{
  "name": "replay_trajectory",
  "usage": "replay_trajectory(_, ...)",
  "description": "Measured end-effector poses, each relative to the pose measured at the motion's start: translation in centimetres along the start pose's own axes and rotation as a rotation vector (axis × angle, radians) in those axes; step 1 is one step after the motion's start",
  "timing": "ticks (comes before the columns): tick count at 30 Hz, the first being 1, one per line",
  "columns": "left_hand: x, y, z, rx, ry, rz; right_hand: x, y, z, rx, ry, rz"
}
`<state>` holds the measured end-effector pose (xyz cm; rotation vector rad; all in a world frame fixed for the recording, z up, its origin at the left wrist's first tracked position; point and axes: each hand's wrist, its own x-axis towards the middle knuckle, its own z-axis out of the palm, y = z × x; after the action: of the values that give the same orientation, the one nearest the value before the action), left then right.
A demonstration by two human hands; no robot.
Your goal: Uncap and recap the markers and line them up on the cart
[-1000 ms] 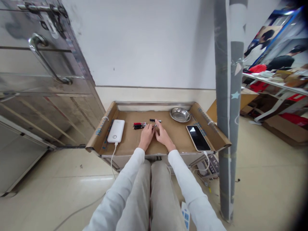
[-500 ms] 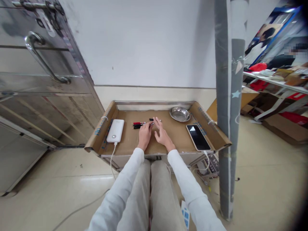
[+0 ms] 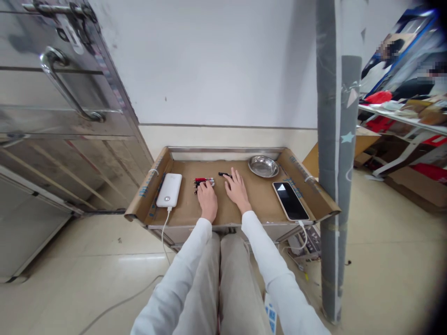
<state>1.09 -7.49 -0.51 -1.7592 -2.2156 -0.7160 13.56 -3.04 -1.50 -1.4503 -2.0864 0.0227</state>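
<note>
Several pens lie side by side left of centre on the cardboard-lined tray table, a red pen at the back of the row. My left hand is at the near side of that row, its fingers closed on a black pen whose end pokes out to the left. The rest of that pen is hidden under my fingers. To the right, my right hand is open with its fingers spread. Its fingertips are close to a separate black pen or cap; whether they touch it I cannot tell.
A white power bank with a cable lies on the left. On the right are a round steel dish and a phone plugged into a cable. A wrapped grey pillar stands beyond the table's right end; a metal door is at left.
My left hand has moved left with a pen, from beside my right hand to the row of pens. My right hand has stayed near the separate black piece, fingers now spread wider.
</note>
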Motion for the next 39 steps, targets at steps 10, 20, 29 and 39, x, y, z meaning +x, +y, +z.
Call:
replay_trajectory(10, 0.0, 0.3, -0.2, -0.004, 0.006, 0.047, 0.1, 0.1, -0.1, -0.069, 0.054, 0.021)
replay_trajectory(20, 1.1, 1.5, 2.8, -0.153, -0.03, 0.44, -0.1, 0.1, -0.5, -0.21, 0.091, 0.193)
replay_trajectory(29, 2.7, 3.0, 4.2, -0.138, -0.109, 0.358, -0.8, 0.3, -1.0, -0.201, 0.088, 0.22)
replay_trajectory(39, 3.1, 2.7, 4.1, -0.375, -0.204, 0.379, -0.6, 0.9, -0.8, -0.106, 0.068, 0.212)
